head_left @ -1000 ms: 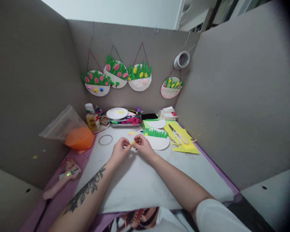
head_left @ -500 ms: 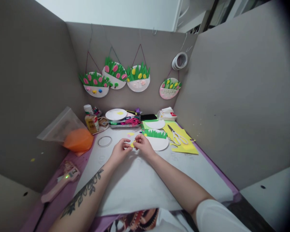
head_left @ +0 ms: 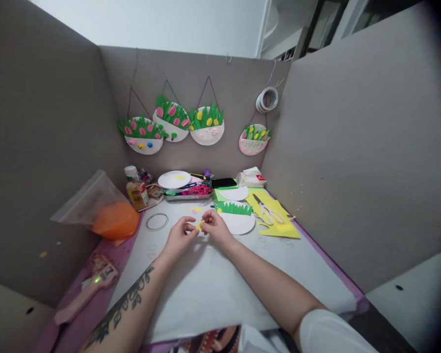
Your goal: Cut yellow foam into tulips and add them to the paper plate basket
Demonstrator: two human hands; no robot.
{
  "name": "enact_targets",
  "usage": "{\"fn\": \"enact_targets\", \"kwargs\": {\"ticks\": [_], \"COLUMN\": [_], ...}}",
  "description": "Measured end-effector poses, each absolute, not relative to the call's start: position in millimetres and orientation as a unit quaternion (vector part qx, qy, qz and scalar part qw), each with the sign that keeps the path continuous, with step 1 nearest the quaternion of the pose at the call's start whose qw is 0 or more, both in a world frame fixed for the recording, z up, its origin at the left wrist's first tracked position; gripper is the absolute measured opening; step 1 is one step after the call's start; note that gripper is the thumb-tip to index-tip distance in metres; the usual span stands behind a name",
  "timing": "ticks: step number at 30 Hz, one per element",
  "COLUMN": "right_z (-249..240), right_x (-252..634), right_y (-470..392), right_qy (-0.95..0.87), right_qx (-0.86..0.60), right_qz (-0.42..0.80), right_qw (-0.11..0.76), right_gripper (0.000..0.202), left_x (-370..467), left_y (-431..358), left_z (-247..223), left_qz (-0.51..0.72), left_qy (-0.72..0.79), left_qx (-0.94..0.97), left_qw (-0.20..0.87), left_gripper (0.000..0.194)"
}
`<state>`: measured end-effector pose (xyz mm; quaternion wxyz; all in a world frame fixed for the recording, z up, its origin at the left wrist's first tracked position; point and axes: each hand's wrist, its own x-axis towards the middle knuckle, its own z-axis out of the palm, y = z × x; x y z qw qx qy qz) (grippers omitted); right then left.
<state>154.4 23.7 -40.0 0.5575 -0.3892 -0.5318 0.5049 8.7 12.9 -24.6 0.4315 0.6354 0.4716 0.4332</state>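
A small yellow paper piece (head_left: 199,226) is pinched between my left hand (head_left: 182,232) and my right hand (head_left: 213,226) above the white-covered table. The fingertips of both hands close on it and hide part of its outline. Just beyond my right hand lies a white paper-plate piece (head_left: 238,223) with a strip of green paper grass (head_left: 234,209) along its top. Small pink and yellow paper pieces (head_left: 195,211) rest on the table behind my fingers.
White-handled scissors (head_left: 270,212) lie on yellow paper (head_left: 282,226) at right. A metal tray (head_left: 187,197) of supplies stands at the back. Left are a glue bottle (head_left: 136,191), a bag with orange contents (head_left: 113,220), and a pink glue gun (head_left: 84,296). Decorated plates (head_left: 207,133) hang behind.
The whole view has shifted slightly, with the back wall sitting lower. Both hands keep their pinch on the yellow paper piece, with only slight finger movement.
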Motion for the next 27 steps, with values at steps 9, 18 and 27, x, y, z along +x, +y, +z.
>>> {"fn": "enact_targets", "kwargs": {"ticks": [9, 18, 27], "right_z": [-44.3, -44.3, -38.1], "right_x": [154.3, 151.9, 158.5], "right_y": [22.9, 21.6, 22.3], "right_qy": [-0.583, -0.559, -0.5], "right_qx": [-0.381, -0.381, -0.403], "right_qz": [0.435, 0.466, 0.464], "right_qw": [0.571, 0.57, 0.61], "right_gripper": [0.016, 0.02, 0.019], "left_x": [9.1, 8.6, 9.2], "left_y": [14.7, 11.2, 10.4], "left_z": [-32.0, -27.4, -23.9], "left_qz": [0.433, 0.394, 0.396], "left_qy": [0.453, 0.478, 0.491], "left_qx": [0.683, 0.707, 0.695], "left_qw": [0.374, 0.341, 0.344], "left_gripper": [0.025, 0.026, 0.02]}}
